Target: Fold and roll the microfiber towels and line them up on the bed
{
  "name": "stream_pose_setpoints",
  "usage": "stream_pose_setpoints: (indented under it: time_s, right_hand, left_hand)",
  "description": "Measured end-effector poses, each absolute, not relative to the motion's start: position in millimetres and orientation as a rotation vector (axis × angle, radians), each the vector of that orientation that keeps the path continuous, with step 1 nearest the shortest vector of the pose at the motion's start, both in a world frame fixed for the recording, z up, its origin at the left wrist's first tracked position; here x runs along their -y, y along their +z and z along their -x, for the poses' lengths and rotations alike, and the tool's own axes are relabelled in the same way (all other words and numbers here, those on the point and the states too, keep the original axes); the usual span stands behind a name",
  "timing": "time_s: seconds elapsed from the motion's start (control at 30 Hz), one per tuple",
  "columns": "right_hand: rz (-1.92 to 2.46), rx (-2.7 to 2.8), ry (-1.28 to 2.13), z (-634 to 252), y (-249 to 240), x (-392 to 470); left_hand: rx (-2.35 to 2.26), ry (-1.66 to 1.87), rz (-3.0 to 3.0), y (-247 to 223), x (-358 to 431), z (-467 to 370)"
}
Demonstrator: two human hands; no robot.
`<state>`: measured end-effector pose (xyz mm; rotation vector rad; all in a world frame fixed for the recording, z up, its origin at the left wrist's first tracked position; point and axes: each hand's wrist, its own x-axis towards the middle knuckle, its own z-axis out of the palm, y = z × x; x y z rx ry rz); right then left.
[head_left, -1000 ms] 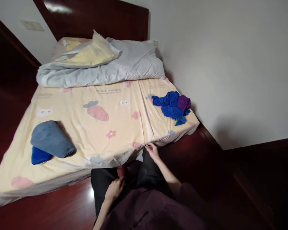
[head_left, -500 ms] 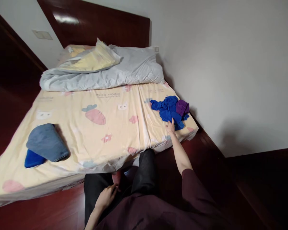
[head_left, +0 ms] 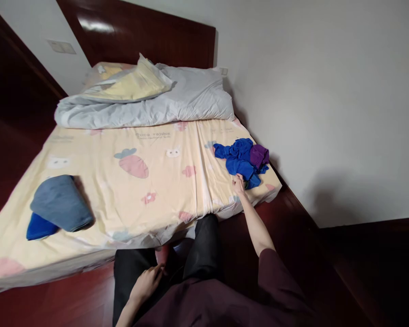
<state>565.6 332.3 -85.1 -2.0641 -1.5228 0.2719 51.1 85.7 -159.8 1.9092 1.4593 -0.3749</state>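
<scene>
My right hand is closed on the near edge of a crumpled blue cloth, towards the bed's right corner. Bunched against the blue pile is a purple cloth. Resting on my thigh, my left hand holds nothing, its fingers lying loosely over the dark trousers. Far to the left, a folded grey-blue cloth partly covers a folded blue cloth.
The bed has a pale yellow sheet printed with carrots and rabbits. A rolled-back quilt lies towards the dark wooden headboard. On the right, a white wall rises beside the bed.
My right hand has moved slightly left and down, its fingers closing on the blue cloth's near edge. The view has shifted a little; my left hand stays on my thigh.
</scene>
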Motion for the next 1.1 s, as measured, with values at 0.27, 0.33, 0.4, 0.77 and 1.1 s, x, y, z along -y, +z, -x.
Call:
stream_pose_setpoints:
  time_s: [0.27,0.33,0.4,0.77,1.1]
  right_hand:
    - [1.722,1.697,0.658,-490,-110,-291]
    - [1.659,1.751,0.744,-478,-110,-284]
    - [1.622,1.799,0.785,-473,-107,-279]
    - [2.223,1.261,0.306,-534,-83,-287]
    - [2.153,1.194,0.089,-585,-30,-368]
  left_hand:
    - [-1.450,-0.325,-1.897,-158,-84,-51]
    - [-1.447,-0.305,-1.882,-160,-82,-50]
    - [-1.441,-0.292,-1.869,-162,-81,-49]
    - [-1.401,-0.251,-1.873,-165,-80,-46]
    - [-1.393,-0.186,-1.835,-177,-78,-35]
